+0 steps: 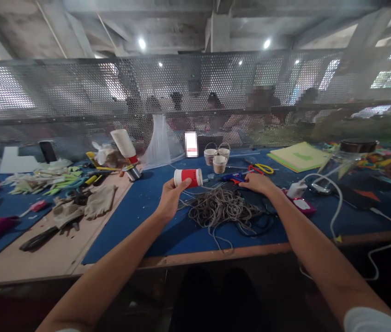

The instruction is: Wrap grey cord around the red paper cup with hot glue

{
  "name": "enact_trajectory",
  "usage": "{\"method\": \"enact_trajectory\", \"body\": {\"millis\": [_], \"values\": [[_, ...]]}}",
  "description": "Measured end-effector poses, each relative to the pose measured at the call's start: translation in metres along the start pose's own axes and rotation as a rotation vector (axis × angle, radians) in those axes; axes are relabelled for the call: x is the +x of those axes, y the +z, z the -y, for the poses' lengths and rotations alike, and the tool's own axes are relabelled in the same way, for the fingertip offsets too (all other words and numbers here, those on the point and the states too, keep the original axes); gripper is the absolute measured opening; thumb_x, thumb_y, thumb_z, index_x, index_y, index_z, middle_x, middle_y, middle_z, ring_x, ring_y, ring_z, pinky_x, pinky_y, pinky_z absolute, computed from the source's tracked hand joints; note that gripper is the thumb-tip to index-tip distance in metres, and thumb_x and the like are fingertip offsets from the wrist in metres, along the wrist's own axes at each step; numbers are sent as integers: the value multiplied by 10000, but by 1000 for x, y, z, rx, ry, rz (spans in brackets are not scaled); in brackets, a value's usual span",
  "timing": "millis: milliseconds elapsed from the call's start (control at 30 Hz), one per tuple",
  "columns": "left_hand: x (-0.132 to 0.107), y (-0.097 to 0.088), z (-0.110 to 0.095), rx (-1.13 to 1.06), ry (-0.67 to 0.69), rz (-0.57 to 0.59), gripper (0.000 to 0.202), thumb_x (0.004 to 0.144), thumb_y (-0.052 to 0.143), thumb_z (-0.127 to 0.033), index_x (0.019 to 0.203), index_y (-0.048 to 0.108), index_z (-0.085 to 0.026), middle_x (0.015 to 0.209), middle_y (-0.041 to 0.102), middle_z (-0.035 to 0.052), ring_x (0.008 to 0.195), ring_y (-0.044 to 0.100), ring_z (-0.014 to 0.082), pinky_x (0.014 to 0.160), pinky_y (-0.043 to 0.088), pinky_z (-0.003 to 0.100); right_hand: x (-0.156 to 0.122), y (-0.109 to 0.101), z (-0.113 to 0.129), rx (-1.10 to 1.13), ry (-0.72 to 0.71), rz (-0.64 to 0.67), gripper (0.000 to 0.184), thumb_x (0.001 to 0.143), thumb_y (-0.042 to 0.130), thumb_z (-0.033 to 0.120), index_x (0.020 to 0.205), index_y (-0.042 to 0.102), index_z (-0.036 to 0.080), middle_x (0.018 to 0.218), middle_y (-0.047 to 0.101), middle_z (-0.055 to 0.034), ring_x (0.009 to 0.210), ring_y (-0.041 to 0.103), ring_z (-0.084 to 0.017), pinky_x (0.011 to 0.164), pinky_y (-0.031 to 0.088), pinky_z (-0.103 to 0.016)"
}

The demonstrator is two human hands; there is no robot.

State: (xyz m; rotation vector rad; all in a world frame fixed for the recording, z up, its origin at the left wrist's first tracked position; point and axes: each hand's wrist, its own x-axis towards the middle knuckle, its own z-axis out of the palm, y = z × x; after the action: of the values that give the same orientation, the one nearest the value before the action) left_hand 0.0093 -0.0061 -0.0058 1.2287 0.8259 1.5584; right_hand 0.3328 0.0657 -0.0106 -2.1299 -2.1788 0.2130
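My left hand point(171, 197) is closed round a white paper cup point(188, 178) with a red band, held tilted on its side above the blue table mat. My right hand point(258, 183) grips what looks like a blue glue gun point(232, 177) with a red trigger, its narrow end towards the cup. Between my forearms lies a tangled heap of grey cord point(218, 207). Three small white buckets with wire handles point(219, 163) stand together just beyond the glue gun. Right of them rest scissors with yellow handles point(264, 168).
Stacked paper cups point(123, 144) lean at the left behind a wire spool point(133, 173). Work gloves point(100, 203) lie on bare wood. Coloured sheets point(297, 156), a white charger point(296, 190) with its cable and a large clear jar point(349, 161) occupy the right. A perforated metal screen point(77, 92) runs behind.
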Motion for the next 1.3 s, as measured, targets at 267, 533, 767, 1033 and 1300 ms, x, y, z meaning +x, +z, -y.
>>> {"method": "enact_trajectory", "body": {"millis": [267,533,767,1033,1300], "values": [[4,1,-2,-89,-77,-60,336,659,875,-383,863,744,-150,787,718,23,756,651,159,770,512,289,2,-8,-16,200,-74,-9,325,945,500,427,850,660,161,852,743,-102,738,697,-197,632,454,-263],[7,-2,-5,-173,-183,-101,345,648,878,-333,866,726,-113,833,739,51,770,678,159,773,545,288,-32,-31,14,1142,-308,-169,284,895,579,409,1065,515,191,741,690,-9,527,587,-124,540,485,-254],[10,-7,1,-224,-241,-82,355,695,855,-322,942,718,-107,913,741,65,791,679,149,769,552,280,-47,-22,49,1345,-454,-171,357,823,709,378,1059,499,210,770,658,23,579,560,-116,576,480,-270],[5,-1,-4,-164,-241,-91,381,635,881,-226,948,700,-107,926,735,70,860,684,172,846,550,309,-63,-18,72,1220,-494,-253,244,869,684,447,951,599,233,729,679,1,680,681,-185,729,576,-360],[5,-1,-2,-132,-220,-108,396,638,889,-264,955,697,-125,952,736,76,886,689,184,873,542,325,-66,-10,74,1042,-405,-268,337,837,698,524,939,724,204,542,584,31,490,553,-152,542,487,-318]]}}
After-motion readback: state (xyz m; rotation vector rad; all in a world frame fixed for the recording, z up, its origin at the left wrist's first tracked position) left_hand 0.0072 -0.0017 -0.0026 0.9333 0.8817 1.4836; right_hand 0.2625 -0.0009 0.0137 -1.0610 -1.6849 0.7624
